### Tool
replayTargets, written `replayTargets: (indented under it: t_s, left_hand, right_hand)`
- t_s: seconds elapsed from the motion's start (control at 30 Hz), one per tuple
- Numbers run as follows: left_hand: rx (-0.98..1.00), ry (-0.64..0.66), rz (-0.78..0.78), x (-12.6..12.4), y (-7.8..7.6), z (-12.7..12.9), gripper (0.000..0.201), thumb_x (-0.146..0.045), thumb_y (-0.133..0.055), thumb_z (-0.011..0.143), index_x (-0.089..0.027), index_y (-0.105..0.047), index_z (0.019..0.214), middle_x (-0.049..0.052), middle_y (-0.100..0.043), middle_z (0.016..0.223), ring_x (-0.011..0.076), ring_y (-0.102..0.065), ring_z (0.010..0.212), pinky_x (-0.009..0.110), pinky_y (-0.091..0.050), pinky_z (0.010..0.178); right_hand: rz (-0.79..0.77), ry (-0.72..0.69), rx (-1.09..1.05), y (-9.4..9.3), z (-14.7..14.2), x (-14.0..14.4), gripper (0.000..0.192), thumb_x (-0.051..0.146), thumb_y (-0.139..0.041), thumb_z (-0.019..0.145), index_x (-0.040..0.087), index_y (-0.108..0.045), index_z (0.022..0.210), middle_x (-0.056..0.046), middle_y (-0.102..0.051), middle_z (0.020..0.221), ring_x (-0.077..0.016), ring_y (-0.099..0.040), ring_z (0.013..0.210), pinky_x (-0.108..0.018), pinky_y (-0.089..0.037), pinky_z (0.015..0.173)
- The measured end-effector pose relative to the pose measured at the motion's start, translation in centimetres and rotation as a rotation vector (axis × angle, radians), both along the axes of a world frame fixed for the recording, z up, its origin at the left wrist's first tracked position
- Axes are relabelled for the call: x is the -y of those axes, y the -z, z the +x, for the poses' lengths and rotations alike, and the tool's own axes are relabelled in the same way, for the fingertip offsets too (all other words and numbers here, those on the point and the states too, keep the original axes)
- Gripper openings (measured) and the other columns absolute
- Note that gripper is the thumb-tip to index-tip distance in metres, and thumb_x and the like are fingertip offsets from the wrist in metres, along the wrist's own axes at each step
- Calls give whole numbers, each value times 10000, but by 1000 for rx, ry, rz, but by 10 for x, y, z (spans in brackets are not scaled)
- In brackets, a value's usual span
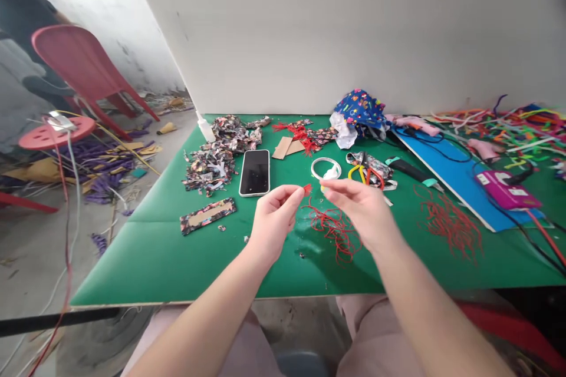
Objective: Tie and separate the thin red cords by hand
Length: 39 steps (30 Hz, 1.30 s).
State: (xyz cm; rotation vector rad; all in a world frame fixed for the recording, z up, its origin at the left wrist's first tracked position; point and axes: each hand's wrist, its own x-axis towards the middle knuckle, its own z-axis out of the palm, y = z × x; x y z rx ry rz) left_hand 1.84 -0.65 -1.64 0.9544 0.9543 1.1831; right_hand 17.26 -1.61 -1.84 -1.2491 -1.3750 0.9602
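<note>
My left hand (275, 219) is raised over the green table (145, 259) and pinches a small red thread piece (306, 189) between thumb and fingertips. My right hand (359, 207) hovers just to the right of it, fingers stretched toward the red piece; whether it touches the thread I cannot tell. Below both hands lies a loose tangle of red string (332, 230) on the table. A second red string pile (451, 225) lies further right.
A phone (255, 172) lies face up behind my left hand, beside patterned fabric scraps (212, 159) and a fabric-covered strip (207, 215). White tape roll (326, 167), pliers (367, 174), blue board (455, 179), pink glue gun (504, 189), colourful strips (517, 123). Red stool (55, 132) at left.
</note>
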Motion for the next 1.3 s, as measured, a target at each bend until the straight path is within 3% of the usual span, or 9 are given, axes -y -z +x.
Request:
replayTargets:
  t_s: [0.07, 0.23, 0.47, 0.6, 0.73, 0.87, 1.07, 1.3]
  left_hand:
    - [-15, 8, 19, 2, 4, 5, 229, -378, -664, 740, -151, -636, 755, -86, -326, 459, 25, -243, 382, 158, -178, 350]
    - [-24, 29, -7, 7, 13, 14, 221, -382, -656, 745, -162, -654, 767, -75, -366, 468, 36, -258, 393, 179, -190, 366]
    - [-35, -4, 66, 16, 9, 20, 165, -357, -663, 748, -193, -672, 735, -76, -379, 457, 47, -275, 402, 191, -202, 375]
    - [-93, -39, 99, 20, 11, 19, 164, -362, -667, 744, -199, -685, 756, -65, -437, 484, 52, -288, 410, 205, -239, 398]
    - [-80, -42, 116, 21, 12, 19, 160, -364, -659, 753, -206, -684, 764, -73, -421, 470, 50, -268, 401, 209, -245, 406]
    - [-91, -39, 110, 23, 11, 20, 175, -370, -661, 748, -196, -681, 755, -63, -450, 488, 52, -274, 407, 213, -247, 404]
    - [-51, -13, 84, 25, 9, 20, 149, -350, -652, 760, -202, -675, 755, -66, -435, 481, 45, -262, 401, 200, -212, 386]
    - [-72, -34, 88, 23, 7, 20, 172, -357, -648, 757, -186, -668, 742, -67, -408, 456, 49, -270, 391, 204, -205, 372]
  right_hand:
    - [-34, -23, -141, 12, -10, -2, 291, 382, -677, 735, 257, -696, 997, -38, -693, 900, -180, -633, 835, -340, -522, 757]
    - [-7, 62, -390, 35, -29, 2, 148, 286, -712, 701, 299, -734, 847, -5, -696, 936, -162, -626, 859, -302, -518, 727]
    - [-6, 75, -605, 30, -28, 11, 118, 242, -727, 696, 320, -729, 784, 35, -717, 864, -105, -632, 795, -227, -513, 697]
    - [47, 104, -573, 24, -28, 14, 122, 223, -735, 691, 310, -722, 775, 45, -724, 816, -96, -645, 778, -219, -521, 720]
    - [64, 122, -535, 19, -25, 18, 46, 288, -677, 752, 278, -713, 779, 23, -719, 784, -112, -650, 700, -241, -535, 626]
    - [16, 114, -522, 14, -19, 17, 165, 357, -593, 812, 239, -697, 762, -4, -712, 755, -137, -658, 688, -266, -543, 588]
    - [-16, 18, -472, 13, -13, 15, 74, 317, -668, 753, 247, -694, 756, 22, -708, 734, -118, -657, 683, -229, -546, 577]
    - [9, 38, -390, 9, -11, 18, 95, 327, -655, 764, 244, -696, 788, 15, -722, 790, -129, -673, 726, -234, -564, 590]
